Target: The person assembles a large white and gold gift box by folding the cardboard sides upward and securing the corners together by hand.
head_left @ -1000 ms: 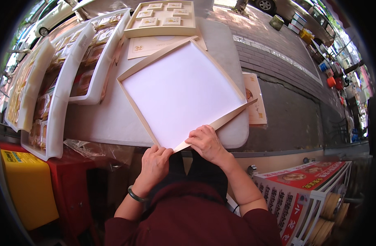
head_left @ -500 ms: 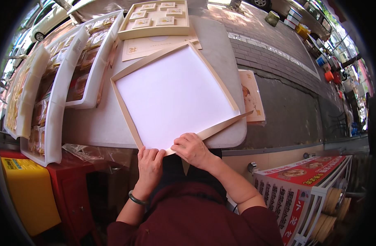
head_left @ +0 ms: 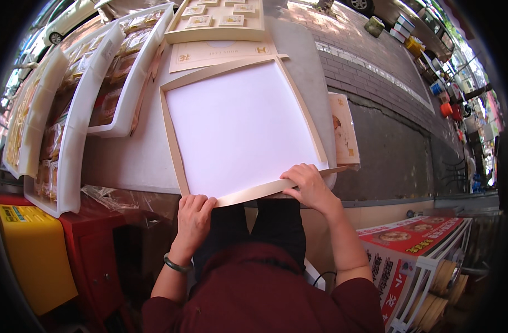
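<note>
A shallow cardboard box, white inside with narrow cream walls, lies on the pale table and overhangs its near edge. Its walls stand up around the base, while loose strip ends stick out at the far right and near right corners. My left hand is closed over the near left corner, fingers on top of the wall. Further right, my right hand grips the near wall close to the right corner, thumb on the near side and fingertips over the rim. Both palms face away from view.
Beyond the box are a printed cream card sheet and a cream box with several small square packs. White plastic trays of wrapped food line the left. A packaged printed box sits beside the table's right edge. Below left stands a red cabinet.
My right hand has slid right along the near wall, away from my left hand. The box has turned slightly, and its near wall now stands more upright.
</note>
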### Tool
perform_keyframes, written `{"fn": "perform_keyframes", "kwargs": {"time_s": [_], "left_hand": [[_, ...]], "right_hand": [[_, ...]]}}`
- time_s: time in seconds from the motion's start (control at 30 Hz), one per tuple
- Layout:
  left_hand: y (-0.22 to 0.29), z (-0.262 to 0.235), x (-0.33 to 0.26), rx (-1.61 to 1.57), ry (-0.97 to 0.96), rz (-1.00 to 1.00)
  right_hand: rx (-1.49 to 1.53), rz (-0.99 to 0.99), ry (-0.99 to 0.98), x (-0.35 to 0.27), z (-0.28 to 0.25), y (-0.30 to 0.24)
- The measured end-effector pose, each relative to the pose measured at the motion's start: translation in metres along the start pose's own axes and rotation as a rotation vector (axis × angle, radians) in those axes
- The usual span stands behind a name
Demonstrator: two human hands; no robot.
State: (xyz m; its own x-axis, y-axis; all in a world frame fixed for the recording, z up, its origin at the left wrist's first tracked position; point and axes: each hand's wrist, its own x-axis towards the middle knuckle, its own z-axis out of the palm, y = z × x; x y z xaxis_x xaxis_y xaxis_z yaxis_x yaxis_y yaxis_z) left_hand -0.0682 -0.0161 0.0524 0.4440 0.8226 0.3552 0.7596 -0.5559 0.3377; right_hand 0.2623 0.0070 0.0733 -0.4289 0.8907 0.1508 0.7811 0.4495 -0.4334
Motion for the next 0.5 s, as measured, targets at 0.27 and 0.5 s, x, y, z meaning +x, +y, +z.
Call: {"fn": "perform_keyframes", "kwargs": {"time_s": [0.27, 0.5], "left_hand": [[-0.006, -0.001, -0.003, 0.034, 0.016, -0.006], [-0.007, 0.0, -0.005, 0.065, 0.004, -0.007]], "right_hand": [[0.052, -0.01, 0.026, 0.009, 0.004, -0.005], [0.033, 0.011, 0.051, 0.017, 0.023, -0.005]]}}
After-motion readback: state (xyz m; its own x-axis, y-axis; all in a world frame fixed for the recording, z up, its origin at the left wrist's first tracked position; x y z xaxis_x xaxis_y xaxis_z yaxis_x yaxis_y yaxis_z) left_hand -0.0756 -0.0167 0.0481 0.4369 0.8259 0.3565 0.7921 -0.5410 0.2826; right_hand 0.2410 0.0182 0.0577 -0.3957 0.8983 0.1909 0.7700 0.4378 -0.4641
